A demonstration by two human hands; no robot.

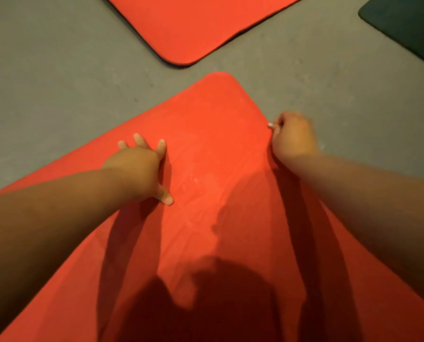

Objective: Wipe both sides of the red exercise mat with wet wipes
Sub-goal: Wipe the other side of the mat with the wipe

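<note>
Where the red mat [218, 144] lies, the floor [58, 82] is grey.

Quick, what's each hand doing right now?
Left hand: open, pressing flat on the red mat.
Right hand: curled at the mat's edge, pinching a white scrap, probably a wipe.

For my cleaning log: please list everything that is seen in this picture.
near exercise mat: one, red, on the floor under both hands
second mat: one, red, top, apart from the first
dark mat: one, dark, top right corner
floor: one, grey, under the mats
wet wipe: one, white, small bit showing from the right hand
left hand: one, flat on the near mat, fingers spread
right hand: one, curled round the wipe at the mat's right edge
</note>
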